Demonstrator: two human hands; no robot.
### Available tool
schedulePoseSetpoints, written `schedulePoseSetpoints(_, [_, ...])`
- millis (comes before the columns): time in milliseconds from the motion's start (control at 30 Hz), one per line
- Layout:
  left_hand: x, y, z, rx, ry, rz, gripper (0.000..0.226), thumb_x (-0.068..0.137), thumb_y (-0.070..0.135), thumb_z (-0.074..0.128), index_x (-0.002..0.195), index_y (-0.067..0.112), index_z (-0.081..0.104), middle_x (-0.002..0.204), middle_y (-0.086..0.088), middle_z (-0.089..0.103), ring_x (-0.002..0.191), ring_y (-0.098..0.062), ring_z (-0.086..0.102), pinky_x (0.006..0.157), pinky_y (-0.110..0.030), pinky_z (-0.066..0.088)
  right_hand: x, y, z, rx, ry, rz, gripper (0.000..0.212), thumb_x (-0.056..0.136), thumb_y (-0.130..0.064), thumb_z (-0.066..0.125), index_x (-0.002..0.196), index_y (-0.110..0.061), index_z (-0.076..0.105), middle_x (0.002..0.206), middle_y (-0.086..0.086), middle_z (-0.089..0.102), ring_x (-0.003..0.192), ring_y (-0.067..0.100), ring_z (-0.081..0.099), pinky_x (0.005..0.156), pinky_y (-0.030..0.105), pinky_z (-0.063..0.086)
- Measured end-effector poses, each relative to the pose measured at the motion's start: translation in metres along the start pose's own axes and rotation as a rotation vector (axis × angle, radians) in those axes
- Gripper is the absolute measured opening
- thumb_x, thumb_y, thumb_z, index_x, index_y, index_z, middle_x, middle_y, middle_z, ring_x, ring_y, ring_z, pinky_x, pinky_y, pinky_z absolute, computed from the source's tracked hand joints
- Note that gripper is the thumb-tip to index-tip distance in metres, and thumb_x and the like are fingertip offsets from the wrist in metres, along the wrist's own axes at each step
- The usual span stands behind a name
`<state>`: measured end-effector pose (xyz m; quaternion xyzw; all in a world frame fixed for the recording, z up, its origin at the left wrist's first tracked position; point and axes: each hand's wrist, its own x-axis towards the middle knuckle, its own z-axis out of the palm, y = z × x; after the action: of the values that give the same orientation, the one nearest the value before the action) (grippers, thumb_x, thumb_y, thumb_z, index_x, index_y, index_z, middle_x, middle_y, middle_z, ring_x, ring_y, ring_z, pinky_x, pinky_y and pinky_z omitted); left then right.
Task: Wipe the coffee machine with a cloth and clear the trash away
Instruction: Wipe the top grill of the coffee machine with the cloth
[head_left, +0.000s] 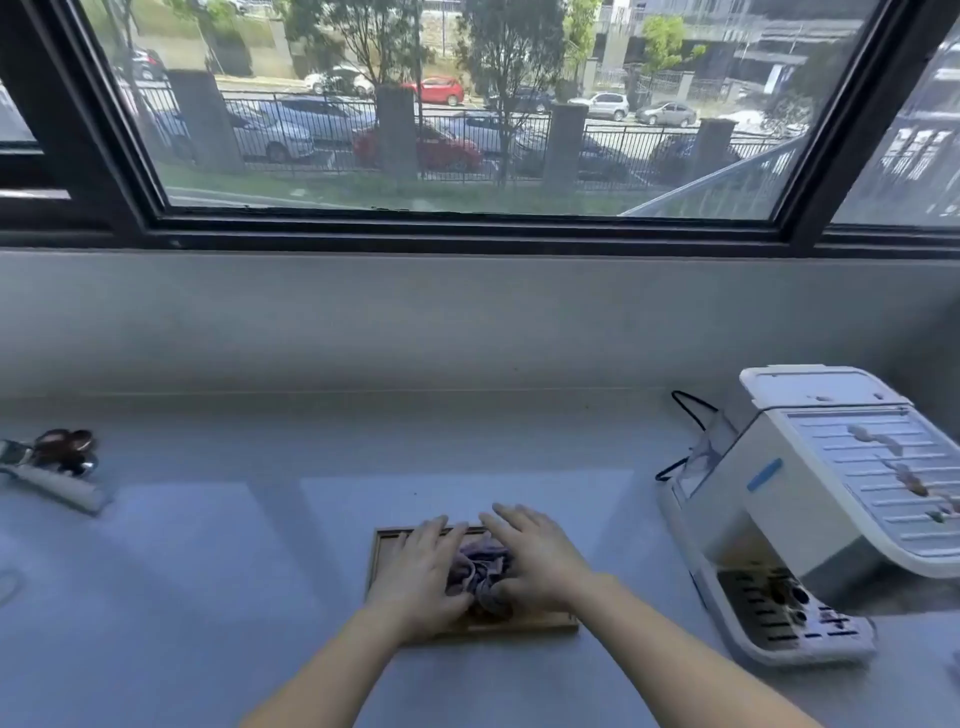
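**Q:** What are your hands doing?

**A:** Both of my hands rest on a crumpled purple cloth (480, 571) that lies in a shallow wooden tray (383, 545) on the grey counter (234, 545), straight in front of me. My left hand (421, 571) lies flat on the cloth's left side, fingers spread toward the window. My right hand (535, 564) covers the right side, fingers stretched forward and thumb tucked against the folds. Both hands are open and pressing down; neither has closed around the cloth.

**Q:** Where is the coffee machine?

**A:** The white coffee machine (810, 493) stands on the counter to my right, well apart from the tray. Small brownish scraps (906, 478) lie on its ribbed top, and more bits sit on the slotted drip tray (789, 618) at its base. A black cord (685, 410) loops behind it.

**Q:** Anything else?

**A:** At the far left, a dark rounded object (65, 449) lies beside a pale handle; I cannot tell what it is. A wide window (467, 104) above shows parked cars and a fence.
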<state>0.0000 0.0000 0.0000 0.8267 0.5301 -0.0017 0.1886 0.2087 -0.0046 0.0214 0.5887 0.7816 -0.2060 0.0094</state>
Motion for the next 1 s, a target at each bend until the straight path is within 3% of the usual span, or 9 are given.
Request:
schedulePoseSetpoints(100, [0.004,0.001,0.006,-0.011,-0.055,0.01,0.094,0.073,0.057,0.055,0.154,0.028,0.017,0.161,-0.004,0.022,0.146,-0.022,0.023,0.119,-0.037,0.024,0.005,0.003,0.005,0.023,-0.083,-0.017,0.1,0.076,-0.04,0.075,0.157,-0.029,0.016,0.165,-0.002,0.013,0.15,0.025,0.013,0.121,0.038,0.018])
schedulePoseSetpoints(233, [0.007,0.002,0.014,0.002,-0.098,0.022,0.095,0.07,0.054,0.062,0.152,0.03,0.022,0.145,0.001,0.046,0.13,-0.023,0.042,0.108,-0.037,0.036,0.009,0.004,0.015,0.041,-0.153,-0.042,0.106,0.068,-0.033,0.082,0.155,-0.021,0.023,0.162,0.003,0.024,0.144,0.027,0.028,0.116,0.032,0.029])
schedulePoseSetpoints(433, [0.009,0.005,0.018,-0.07,-0.02,0.045,0.081,0.07,0.045,0.061,0.146,0.035,0.034,0.134,0.007,0.057,0.121,-0.017,0.051,0.1,-0.032,0.042,0.013,0.0,0.02,0.019,-0.073,-0.099,0.069,0.078,-0.02,0.065,0.143,-0.026,0.043,0.144,0.003,0.05,0.125,0.031,0.044,0.104,0.037,0.037])
schedulePoseSetpoints(600, [0.008,0.01,0.007,-0.17,0.061,0.065,0.055,0.07,0.042,0.061,0.124,0.04,0.053,0.11,0.013,0.068,0.102,-0.013,0.061,0.081,-0.03,0.048,0.016,0.001,0.009,0.044,-0.009,-0.101,0.034,0.07,-0.024,0.065,0.104,-0.022,0.064,0.106,0.005,0.069,0.101,0.03,0.06,0.078,0.039,0.052])
schedulePoseSetpoints(733, [0.011,0.023,-0.011,-0.241,0.114,0.096,0.033,0.068,0.046,0.067,0.099,0.044,0.057,0.084,0.02,0.067,0.079,-0.001,0.061,0.06,-0.024,0.046,0.007,0.008,-0.004,0.048,0.097,-0.077,0.033,0.067,-0.032,0.066,0.098,-0.024,0.064,0.095,0.002,0.068,0.092,0.026,0.06,0.069,0.037,0.05])
schedulePoseSetpoints(867, [0.022,0.033,-0.026,-0.336,0.143,0.178,0.039,0.065,0.036,0.067,0.102,0.044,0.058,0.081,0.027,0.063,0.076,0.003,0.056,0.061,-0.02,0.044,-0.013,0.016,-0.024,0.087,0.18,-0.013,0.038,0.067,-0.039,0.068,0.103,-0.03,0.061,0.097,-0.001,0.064,0.094,0.023,0.056,0.064,0.033,0.043])
schedulePoseSetpoints(1000, [0.035,0.054,-0.045,-0.349,0.218,0.265,0.049,0.061,0.035,0.067,0.109,0.04,0.057,0.09,0.02,0.066,0.083,-0.005,0.059,0.067,-0.021,0.048,-0.038,0.023,-0.054,0.07,0.287,0.041,0.034,0.067,-0.039,0.071,0.097,-0.029,0.059,0.092,-0.001,0.062,0.091,0.024,0.056,0.06,0.03,0.032])
